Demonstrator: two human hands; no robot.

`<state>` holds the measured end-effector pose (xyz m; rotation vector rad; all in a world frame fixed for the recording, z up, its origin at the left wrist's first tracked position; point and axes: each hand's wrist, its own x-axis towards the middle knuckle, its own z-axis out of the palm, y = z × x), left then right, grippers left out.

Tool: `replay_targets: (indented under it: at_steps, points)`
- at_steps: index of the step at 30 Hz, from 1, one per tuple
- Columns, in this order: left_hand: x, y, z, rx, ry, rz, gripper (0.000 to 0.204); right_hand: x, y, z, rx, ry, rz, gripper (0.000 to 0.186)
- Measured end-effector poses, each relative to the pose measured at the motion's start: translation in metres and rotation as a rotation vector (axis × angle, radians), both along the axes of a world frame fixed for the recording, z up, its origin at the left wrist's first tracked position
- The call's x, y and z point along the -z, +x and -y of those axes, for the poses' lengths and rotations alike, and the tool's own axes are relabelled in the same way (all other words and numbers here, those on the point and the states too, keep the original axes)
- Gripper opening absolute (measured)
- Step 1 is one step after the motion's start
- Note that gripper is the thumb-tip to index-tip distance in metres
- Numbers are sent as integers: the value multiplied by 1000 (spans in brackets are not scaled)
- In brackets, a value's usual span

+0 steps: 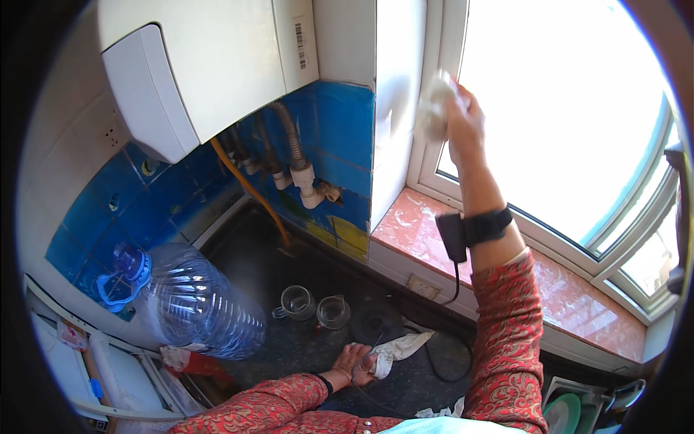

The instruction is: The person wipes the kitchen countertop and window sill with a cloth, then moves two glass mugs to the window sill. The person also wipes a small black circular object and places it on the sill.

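Observation:
My right hand [466,126] is raised high in front of the window frame. Its fingers are closed round a pale, rounded object [435,108], smeared by motion, so its kind cannot be made out. Low over the dark countertop, my left hand [353,365] grips a crumpled white cloth [394,352], whose loose end trails to the right. A black round base [376,322] with a cord lies just beyond the cloth. Left of that base stand a clear glass mug [296,303] and a small clear glass pitcher [333,312].
A large clear water jug [199,296] with a blue handle leans at the left. A white wall unit [206,61] hangs above pipes and an orange hose [249,189]. The pink marble sill [412,217] runs under the window. A green dish [564,414] sits lower right.

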<state>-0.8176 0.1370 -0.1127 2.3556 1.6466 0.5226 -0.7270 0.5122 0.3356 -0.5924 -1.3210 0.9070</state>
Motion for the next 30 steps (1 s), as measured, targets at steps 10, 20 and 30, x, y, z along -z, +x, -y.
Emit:
replay_targets:
  at_steps: [10, 20, 30]
  points:
    - [0, 1, 3, -24, 204, -42, 70, 25, -89, 27, 391, 361, 258, 48]
    - [-7, 2, 1, -22, 264, 12, 63, 124, -78, 30, 147, -250, 415, 46]
    - [24, 11, -1, -120, 431, 78, 51, -180, -88, 13, 386, 695, 170, 46]
